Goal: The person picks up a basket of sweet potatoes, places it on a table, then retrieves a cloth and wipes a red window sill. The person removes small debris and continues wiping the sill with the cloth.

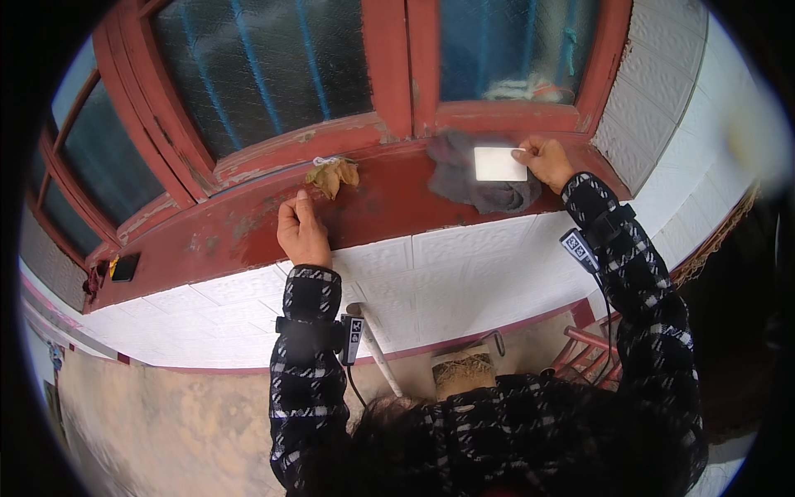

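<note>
My right hand (546,163) pinches the edge of a white rectangular card (497,164), which is over a crumpled dark grey cloth (453,177) on the red window sill (397,205). To the left, my left hand (304,230) is above the sill's front edge with its fingers curled in and the thumb upward; whether anything small is between them cannot be told. Just beyond that hand, dried tan leaves (334,177) lie on the sill, with a bit of white material at their top.
Red-framed windows (391,62) rise behind the sill. At its far left lies a black phone-like object (125,268). Below stand a pole (379,351), a box of straw-like material (463,371) and a red slatted seat or rack (584,351). White tiles (459,248) face the wall.
</note>
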A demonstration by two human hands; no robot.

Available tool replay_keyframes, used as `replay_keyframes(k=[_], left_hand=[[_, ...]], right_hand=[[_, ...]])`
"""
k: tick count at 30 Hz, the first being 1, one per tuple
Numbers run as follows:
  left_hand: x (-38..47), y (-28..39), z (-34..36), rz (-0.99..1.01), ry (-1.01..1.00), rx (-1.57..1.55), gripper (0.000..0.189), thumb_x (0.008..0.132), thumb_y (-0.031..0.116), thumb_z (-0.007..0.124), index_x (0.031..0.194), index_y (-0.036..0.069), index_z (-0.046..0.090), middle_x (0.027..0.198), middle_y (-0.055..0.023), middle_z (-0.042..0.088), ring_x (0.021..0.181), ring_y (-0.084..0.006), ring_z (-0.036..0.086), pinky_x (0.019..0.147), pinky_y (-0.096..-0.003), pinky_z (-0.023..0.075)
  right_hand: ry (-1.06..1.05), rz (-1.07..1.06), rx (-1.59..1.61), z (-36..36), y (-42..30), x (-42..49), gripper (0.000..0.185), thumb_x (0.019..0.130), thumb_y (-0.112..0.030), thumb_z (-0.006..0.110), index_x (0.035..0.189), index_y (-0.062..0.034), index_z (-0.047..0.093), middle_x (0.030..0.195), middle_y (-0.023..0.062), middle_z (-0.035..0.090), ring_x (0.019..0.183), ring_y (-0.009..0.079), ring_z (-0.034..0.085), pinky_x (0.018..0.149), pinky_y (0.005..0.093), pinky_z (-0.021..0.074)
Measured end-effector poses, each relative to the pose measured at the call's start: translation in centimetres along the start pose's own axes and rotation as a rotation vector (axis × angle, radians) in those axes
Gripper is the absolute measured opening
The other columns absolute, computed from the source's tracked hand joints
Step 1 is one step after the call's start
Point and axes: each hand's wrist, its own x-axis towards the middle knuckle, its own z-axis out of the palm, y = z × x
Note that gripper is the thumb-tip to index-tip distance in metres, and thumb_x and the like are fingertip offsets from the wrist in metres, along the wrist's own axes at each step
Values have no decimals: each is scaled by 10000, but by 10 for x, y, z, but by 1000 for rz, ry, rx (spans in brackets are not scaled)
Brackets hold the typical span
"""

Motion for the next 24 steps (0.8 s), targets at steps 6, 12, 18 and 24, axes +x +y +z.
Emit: replay_keyframes(k=[6, 12, 18, 24], left_hand=[[-2, -8, 6, -76, 0, -19, 207, 876, 249, 544, 738, 107, 485, 525, 53, 403, 409, -25, 336, 355, -184, 259], [-3, -10, 10, -70, 1, 3, 207, 874, 253, 547, 742, 106, 486, 519, 55, 401, 401, -26, 332, 352, -186, 257], [1, -7, -1, -60, 8, 9, 207, 874, 254, 549, 744, 105, 488, 523, 54, 405, 404, -26, 332, 352, -186, 255], [-1, -7, -9, -63, 11, -26, 194, 877, 239, 546, 756, 97, 494, 533, 56, 412, 410, -21, 333, 356, -182, 255]], right_hand=[[171, 252, 350, -12, 51, 23, 138, 776, -144, 658, 777, -17, 604, 699, -1, 580, 617, 70, 489, 572, 223, 392], [601, 113, 187, -46, 49, 28, 158, 777, -168, 655, 772, -12, 631, 710, 2, 596, 633, 57, 494, 581, 206, 395], [293, -259, 441, -10, -43, 9, 134, 792, -147, 645, 768, -17, 626, 699, -8, 582, 643, 41, 501, 584, 210, 399], [-10, -1055, -482, 62, -94, -33, 166, 699, -64, 610, 864, -55, 613, 749, 60, 569, 668, 236, 547, 621, 307, 427]])
